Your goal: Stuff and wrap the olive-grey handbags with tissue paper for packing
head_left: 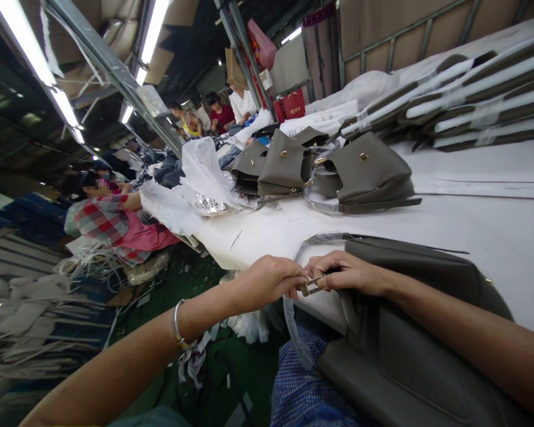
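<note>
A dark olive-grey handbag [409, 344] lies open across my lap and the table's edge. Its strap, wrapped in clear plastic, loops up to where my hands meet. With fingers pinched, my left hand [278, 277] holds one side of a small gold-coloured buckle [312, 286] at the strap. My right hand [345, 274] grips the buckle's other side between thumb and fingers, its forearm lying over the bag. Fingertips of both hands nearly touch, and they partly hide the buckle.
More handbags [365, 169] of the same colour stand farther back on the white table [480, 219]. Flat bag pieces with white padding [485, 112] are stacked at right. Plastic bags [204, 172] lie left of the bags. Several people work beyond, one in a checked shirt [102, 228].
</note>
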Tool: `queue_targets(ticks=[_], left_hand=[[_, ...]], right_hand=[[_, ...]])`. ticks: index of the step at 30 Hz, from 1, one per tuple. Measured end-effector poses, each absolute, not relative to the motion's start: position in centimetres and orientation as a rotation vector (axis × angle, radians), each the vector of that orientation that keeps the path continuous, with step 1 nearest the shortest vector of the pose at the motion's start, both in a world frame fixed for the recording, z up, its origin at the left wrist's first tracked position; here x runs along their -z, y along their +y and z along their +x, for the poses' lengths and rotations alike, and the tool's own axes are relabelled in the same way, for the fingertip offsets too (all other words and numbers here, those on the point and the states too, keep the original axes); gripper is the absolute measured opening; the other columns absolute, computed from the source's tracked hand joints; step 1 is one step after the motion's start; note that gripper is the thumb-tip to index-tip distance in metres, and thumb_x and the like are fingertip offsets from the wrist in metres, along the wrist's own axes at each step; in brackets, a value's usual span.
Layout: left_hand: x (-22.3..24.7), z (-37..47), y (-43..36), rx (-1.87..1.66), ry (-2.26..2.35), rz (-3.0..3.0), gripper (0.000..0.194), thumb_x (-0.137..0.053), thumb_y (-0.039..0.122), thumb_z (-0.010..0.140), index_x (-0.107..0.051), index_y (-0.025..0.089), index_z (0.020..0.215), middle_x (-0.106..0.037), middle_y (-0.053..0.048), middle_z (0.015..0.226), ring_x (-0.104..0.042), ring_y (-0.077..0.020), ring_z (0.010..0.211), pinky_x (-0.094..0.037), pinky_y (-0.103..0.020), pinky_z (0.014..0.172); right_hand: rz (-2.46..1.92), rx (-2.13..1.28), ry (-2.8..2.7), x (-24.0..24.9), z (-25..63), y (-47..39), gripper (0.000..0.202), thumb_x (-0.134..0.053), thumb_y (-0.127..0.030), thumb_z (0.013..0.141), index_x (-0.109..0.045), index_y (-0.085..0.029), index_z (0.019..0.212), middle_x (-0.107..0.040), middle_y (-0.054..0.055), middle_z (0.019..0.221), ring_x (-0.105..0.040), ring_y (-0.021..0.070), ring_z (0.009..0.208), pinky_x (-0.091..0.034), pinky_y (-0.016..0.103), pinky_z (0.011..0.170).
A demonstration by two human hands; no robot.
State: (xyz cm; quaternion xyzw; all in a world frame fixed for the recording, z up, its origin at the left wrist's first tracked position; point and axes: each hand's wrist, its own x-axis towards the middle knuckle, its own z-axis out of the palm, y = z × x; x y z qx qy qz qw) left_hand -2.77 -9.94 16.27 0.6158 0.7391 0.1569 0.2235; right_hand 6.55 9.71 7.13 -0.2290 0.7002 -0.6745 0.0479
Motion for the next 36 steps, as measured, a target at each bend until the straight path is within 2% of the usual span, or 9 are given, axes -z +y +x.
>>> queue_targets(ticks=[4, 8, 12, 14, 19, 24, 30, 36], left_hand=[[-15.4, -2.5, -9.9, -0.559, 2.067, 1.594, 0.018, -0.055, 0.023, 0.095, -0.071, 0.016, 0.093, -0.073, -0.002, 0.078, -0.068, -0.0108, 0.066, -0.050, -0.019, 0.069], [-15.7, -2.8, -9.9, -0.715, 2.079, 1.405, 0.026, -0.049, 0.030, 0.098, -0.071, 0.016, 0.100, -0.073, -0.003, 0.078, -0.069, -0.0121, 0.068, -0.053, -0.021, 0.069], [-16.7, -3.0, -10.3, -0.802, 2.292, 1.517, 0.021, -0.055, 0.028, 0.096, -0.073, 0.021, 0.105, -0.074, -0.005, 0.101, -0.067, -0.0156, 0.093, -0.052, -0.027, 0.087], [-16.7, -2.9, -10.5, -0.901, 2.416, 1.557, 0.019, -0.063, 0.028, 0.091, -0.073, 0.023, 0.106, -0.071, -0.005, 0.104, -0.065, -0.0167, 0.098, -0.051, -0.028, 0.089], [-15.0, -1.6, -9.8, -1.267, 2.577, 1.463, 0.019, -0.072, 0.025, 0.085, -0.072, 0.022, 0.103, -0.068, -0.004, 0.096, -0.065, -0.0141, 0.084, -0.056, -0.026, 0.075], [-12.6, 0.2, -8.6, -1.559, 2.714, 1.221, 0.020, -0.073, 0.025, 0.083, -0.071, 0.021, 0.102, -0.068, -0.004, 0.099, -0.067, -0.0133, 0.080, -0.060, -0.027, 0.073], [-12.1, 0.7, -8.1, -1.465, 2.901, 1.233, 0.012, -0.066, 0.023, 0.089, -0.073, 0.022, 0.098, -0.072, -0.004, 0.097, -0.068, -0.0173, 0.092, -0.057, -0.033, 0.088], [-12.2, 0.4, -7.5, -1.313, 2.951, 1.405, 0.016, -0.060, 0.022, 0.093, -0.073, 0.022, 0.101, -0.073, -0.005, 0.099, -0.069, -0.0165, 0.091, -0.057, -0.031, 0.090]], right_hand=[[-0.712, 2.041, 2.158, -7.3, 6.7, 9.6, 0.026, -0.063, -0.037, 0.083, -0.059, -0.015, 0.070, -0.055, 0.002, 0.078, -0.050, 0.0164, 0.078, -0.037, 0.029, 0.071], [-0.691, 2.095, 2.248, -7.4, 6.7, 9.6, 0.029, -0.061, -0.039, 0.087, -0.056, -0.016, 0.070, -0.055, 0.002, 0.080, -0.050, 0.0166, 0.079, -0.038, 0.029, 0.073], [-0.638, 2.090, 2.614, -7.7, 7.2, 8.5, 0.025, -0.056, -0.034, 0.092, -0.056, -0.018, 0.072, -0.056, 0.003, 0.078, -0.052, 0.0176, 0.080, -0.040, 0.031, 0.075], [-0.571, 2.034, 2.882, -7.7, 7.6, 7.5, 0.019, -0.056, -0.029, 0.092, -0.058, -0.019, 0.077, -0.059, 0.004, 0.080, -0.053, 0.0186, 0.082, -0.041, 0.033, 0.077], [-0.247, 1.708, 3.456, -7.5, 8.2, 5.8, 0.009, -0.059, -0.025, 0.090, -0.061, -0.020, 0.082, -0.063, 0.006, 0.083, -0.053, 0.0224, 0.085, -0.041, 0.038, 0.081], [-0.058, 1.468, 3.615, -7.9, 8.3, 5.9, 0.013, -0.059, -0.025, 0.089, -0.059, -0.020, 0.077, -0.062, 0.006, 0.078, -0.054, 0.0234, 0.083, -0.041, 0.039, 0.079], [-0.013, 1.295, 3.701, -8.3, 8.0, 6.4, 0.015, -0.058, -0.023, 0.088, -0.057, -0.020, 0.074, -0.062, 0.006, 0.075, -0.055, 0.0230, 0.083, -0.041, 0.038, 0.080], [0.003, 1.177, 3.720, -8.3, 7.7, 7.0, 0.015, -0.056, -0.025, 0.090, -0.058, -0.021, 0.075, -0.062, 0.006, 0.076, -0.055, 0.0233, 0.084, -0.041, 0.039, 0.083]])
